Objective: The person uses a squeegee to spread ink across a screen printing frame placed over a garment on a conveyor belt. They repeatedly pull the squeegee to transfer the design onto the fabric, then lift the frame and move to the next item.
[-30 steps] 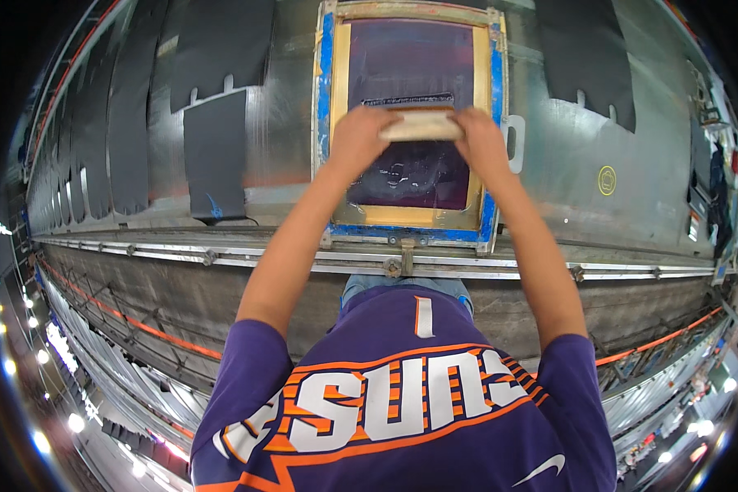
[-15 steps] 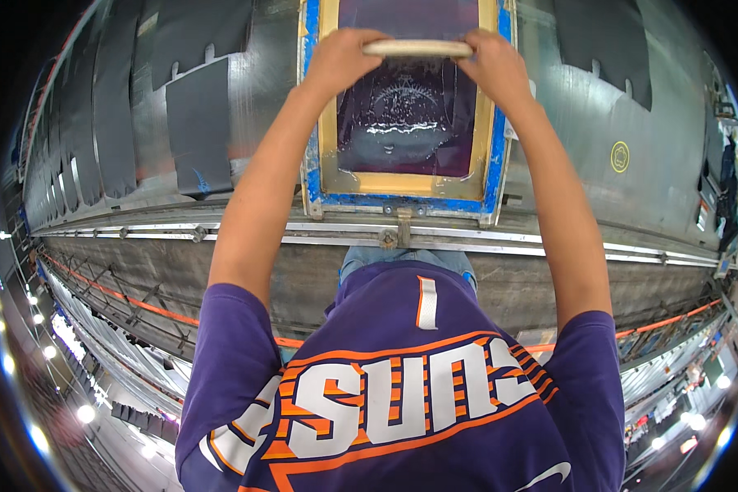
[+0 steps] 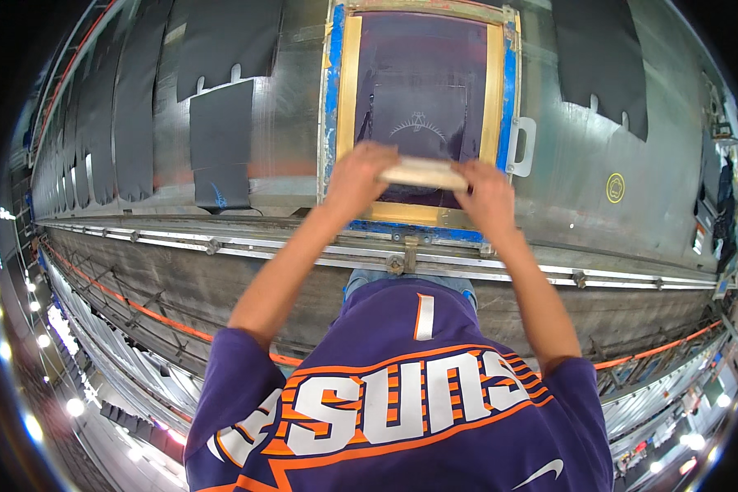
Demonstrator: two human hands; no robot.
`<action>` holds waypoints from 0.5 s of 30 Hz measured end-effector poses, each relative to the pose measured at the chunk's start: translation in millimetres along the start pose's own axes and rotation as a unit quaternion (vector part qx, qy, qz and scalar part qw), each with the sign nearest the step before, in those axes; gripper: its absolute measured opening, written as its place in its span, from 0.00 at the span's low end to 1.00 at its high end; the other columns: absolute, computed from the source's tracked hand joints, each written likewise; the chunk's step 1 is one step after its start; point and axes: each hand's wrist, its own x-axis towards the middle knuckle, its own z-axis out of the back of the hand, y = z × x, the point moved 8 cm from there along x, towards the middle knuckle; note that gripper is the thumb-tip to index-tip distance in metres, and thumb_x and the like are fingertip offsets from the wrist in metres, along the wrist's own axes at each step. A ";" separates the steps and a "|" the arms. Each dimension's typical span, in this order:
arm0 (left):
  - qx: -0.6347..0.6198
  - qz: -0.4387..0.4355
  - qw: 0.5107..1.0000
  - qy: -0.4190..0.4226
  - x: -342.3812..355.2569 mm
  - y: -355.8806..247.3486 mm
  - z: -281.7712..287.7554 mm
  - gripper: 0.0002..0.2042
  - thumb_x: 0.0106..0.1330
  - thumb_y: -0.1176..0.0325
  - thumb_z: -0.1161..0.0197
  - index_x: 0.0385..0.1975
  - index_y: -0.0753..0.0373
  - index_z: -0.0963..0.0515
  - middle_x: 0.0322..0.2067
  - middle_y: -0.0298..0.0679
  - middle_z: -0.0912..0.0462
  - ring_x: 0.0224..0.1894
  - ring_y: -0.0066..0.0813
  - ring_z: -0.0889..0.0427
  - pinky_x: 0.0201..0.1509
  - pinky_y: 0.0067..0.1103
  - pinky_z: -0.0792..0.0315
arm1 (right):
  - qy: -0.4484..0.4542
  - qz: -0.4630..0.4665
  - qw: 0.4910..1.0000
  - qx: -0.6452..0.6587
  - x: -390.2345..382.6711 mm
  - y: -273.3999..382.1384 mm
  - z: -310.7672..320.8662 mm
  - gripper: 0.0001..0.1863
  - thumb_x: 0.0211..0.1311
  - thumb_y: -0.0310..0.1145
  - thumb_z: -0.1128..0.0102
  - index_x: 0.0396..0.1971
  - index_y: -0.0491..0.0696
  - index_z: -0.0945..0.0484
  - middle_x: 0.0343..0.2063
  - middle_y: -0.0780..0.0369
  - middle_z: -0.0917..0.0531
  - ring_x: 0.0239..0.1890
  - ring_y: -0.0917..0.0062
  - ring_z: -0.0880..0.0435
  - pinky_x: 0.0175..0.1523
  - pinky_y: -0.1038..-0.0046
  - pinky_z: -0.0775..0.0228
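Observation:
A squeegee with a pale wooden handle (image 3: 425, 173) lies crosswise over the near end of a screen printing frame (image 3: 506, 98). My left hand (image 3: 361, 174) grips its left end, and my right hand (image 3: 487, 193) is closed round its right end. Below the handle, the blade is hidden from sight. The frame has yellow inner borders and blue tape along its edges. Its dark purple mesh (image 3: 422, 61) shows a pale arched line design beyond the squeegee. A light grey loop handle (image 3: 522, 146) sticks out from the frame's right side.
Dark fabric pieces (image 3: 221, 139) lie in rows along the long metal table (image 3: 291, 107) to the left. Another dark piece (image 3: 600, 61) is at the right, near a round yellow mark (image 3: 615, 188). A metal rail (image 3: 303, 252) runs along the table's near edge.
Both hands have pulled the squeegee from the far part of the mesh toward me, to the frame's near end. The wet, glossy patch on the mesh is now swept off the arched design.

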 end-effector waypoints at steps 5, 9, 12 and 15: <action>0.018 0.105 0.992 0.072 128.1 63.4 14.9 0.17 0.55 0.64 0.32 0.46 0.53 0.14 0.35 0.44 0.12 0.39 0.46 0.14 0.46 0.36 0.20 | 0.079 -0.082 0.990 -0.086 134.7 -48.0 28.0 0.16 0.51 0.34 0.30 0.42 0.50 0.14 0.42 0.58 0.15 0.45 0.60 0.16 0.51 0.61 0.22; 0.010 0.102 0.994 0.039 141.5 65.7 6.6 0.16 0.54 0.63 0.30 0.44 0.53 0.13 0.37 0.41 0.12 0.42 0.44 0.15 0.48 0.35 0.22 | -0.031 -0.038 0.999 -0.012 142.8 -62.9 21.2 0.14 0.51 0.32 0.31 0.40 0.52 0.13 0.43 0.60 0.15 0.45 0.60 0.16 0.51 0.62 0.22; 0.053 0.095 0.994 0.030 86.6 39.1 -7.3 0.15 0.52 0.68 0.29 0.42 0.51 0.13 0.38 0.38 0.14 0.45 0.42 0.19 0.51 0.34 0.24 | -0.040 -0.051 0.998 0.007 82.2 -51.2 -1.6 0.20 0.48 0.27 0.32 0.44 0.54 0.14 0.42 0.61 0.17 0.43 0.61 0.16 0.49 0.62 0.22; 0.028 0.034 0.999 -0.004 12.1 14.3 -22.1 0.22 0.46 0.76 0.31 0.46 0.53 0.16 0.43 0.36 0.15 0.46 0.41 0.20 0.51 0.35 0.24 | -0.043 -0.044 0.997 0.037 4.9 -30.1 -20.5 0.23 0.45 0.24 0.33 0.46 0.52 0.15 0.40 0.61 0.18 0.41 0.61 0.16 0.46 0.63 0.21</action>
